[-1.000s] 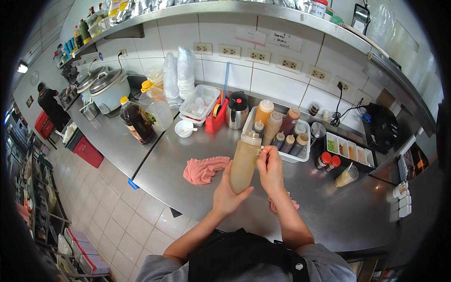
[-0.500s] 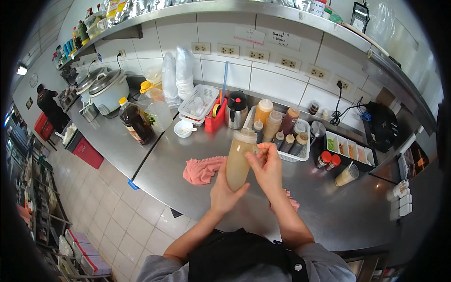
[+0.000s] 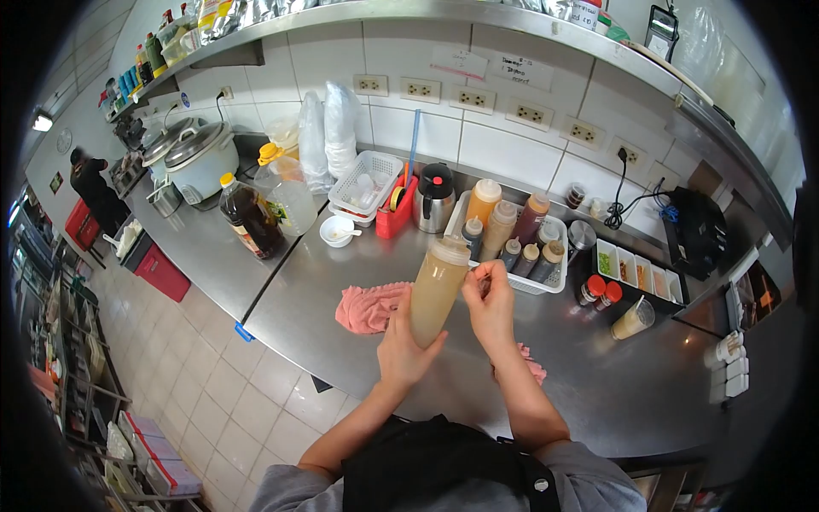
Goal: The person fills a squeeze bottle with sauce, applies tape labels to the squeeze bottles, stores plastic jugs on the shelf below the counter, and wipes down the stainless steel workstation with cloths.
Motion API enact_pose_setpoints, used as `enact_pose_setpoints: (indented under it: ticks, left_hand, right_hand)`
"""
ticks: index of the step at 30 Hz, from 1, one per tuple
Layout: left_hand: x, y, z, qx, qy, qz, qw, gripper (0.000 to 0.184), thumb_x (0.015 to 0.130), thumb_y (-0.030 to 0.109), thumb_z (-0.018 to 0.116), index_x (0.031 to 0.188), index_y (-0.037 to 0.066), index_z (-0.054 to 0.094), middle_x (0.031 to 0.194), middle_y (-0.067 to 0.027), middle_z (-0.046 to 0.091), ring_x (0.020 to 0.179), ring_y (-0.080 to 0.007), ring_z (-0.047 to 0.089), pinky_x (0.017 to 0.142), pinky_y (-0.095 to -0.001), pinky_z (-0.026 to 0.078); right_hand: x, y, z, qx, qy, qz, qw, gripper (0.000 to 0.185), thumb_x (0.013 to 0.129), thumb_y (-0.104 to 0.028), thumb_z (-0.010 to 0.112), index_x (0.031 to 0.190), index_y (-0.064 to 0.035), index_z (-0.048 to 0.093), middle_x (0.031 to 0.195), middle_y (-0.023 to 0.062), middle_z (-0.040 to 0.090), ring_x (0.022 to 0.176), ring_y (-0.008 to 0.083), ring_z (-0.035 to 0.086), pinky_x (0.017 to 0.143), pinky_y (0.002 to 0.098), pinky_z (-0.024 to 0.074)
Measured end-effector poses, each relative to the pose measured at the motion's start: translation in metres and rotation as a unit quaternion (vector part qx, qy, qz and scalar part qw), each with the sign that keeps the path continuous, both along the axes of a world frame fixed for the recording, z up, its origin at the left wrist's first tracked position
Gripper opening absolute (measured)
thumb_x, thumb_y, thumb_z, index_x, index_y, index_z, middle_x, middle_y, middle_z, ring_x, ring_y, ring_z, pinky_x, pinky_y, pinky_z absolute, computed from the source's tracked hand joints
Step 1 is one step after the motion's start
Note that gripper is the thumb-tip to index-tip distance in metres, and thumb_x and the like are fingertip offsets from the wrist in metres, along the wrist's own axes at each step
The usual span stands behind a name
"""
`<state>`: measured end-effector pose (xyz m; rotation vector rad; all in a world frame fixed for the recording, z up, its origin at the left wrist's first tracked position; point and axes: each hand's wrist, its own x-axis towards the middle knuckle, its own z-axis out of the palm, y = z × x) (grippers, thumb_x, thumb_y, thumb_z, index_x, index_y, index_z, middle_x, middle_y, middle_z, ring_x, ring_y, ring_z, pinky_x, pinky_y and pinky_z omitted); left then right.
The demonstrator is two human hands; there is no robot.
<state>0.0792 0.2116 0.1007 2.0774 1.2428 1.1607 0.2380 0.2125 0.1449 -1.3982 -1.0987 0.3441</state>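
Head view: the left hand (image 3: 404, 352) is wrapping its grip around a tall, translucent plastic, tan-filled bottle (image 3: 438, 293) leaning at centre frame, likely best held steady without squeezing, while the right hand (image 3: 492, 316) is curling near the bottle's upper part, whether pinching anything I cannot tell.

Squeeze bottle (image 3: 437, 294) was smooth translucent plastic, tabletop (image 3: 597, 384) smooth metal with a soft sheen, rag (image 3: 368, 310) rough matt cloth, wall tiles (image 3: 503, 152) glossy, jug (image 3: 438, 210) polished metal.
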Motion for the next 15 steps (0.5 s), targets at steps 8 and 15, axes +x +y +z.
enact_pose_setpoints:
  ticks: [8,15]
  left_hand:
    - [-0.004,0.003,-0.003,-0.167,-0.088,-0.099,0.977,0.100,0.072,0.026,0.081,0.150,0.005,0.023,0.139,-0.0172,0.049,0.123,-0.0313,0.054,0.096,-0.0392,0.048]
    - [0.000,0.008,-0.026,-0.203,-0.249,-0.227,0.920,0.094,0.074,0.026,0.082,0.146,0.002,0.027,0.124,-0.0155,0.057,0.111,-0.0276,0.060,0.095,-0.0375,0.048]
  right_hand:
    - [0.010,-0.006,0.014,0.002,0.148,0.145,0.978,0.027,0.088,0.001,0.057,0.114,-0.0036,0.053,0.082,-0.0037,0.051,0.066,0.0031,0.042,0.059,0.0192,0.0351]
    - [0.027,-0.004,0.013,0.010,0.403,0.312,0.860,0.025,0.089,0.004,0.054,0.112,-0.0060,0.055,0.085,-0.0027,0.052,0.066,0.0031,0.037,0.055,0.0176,0.0301]
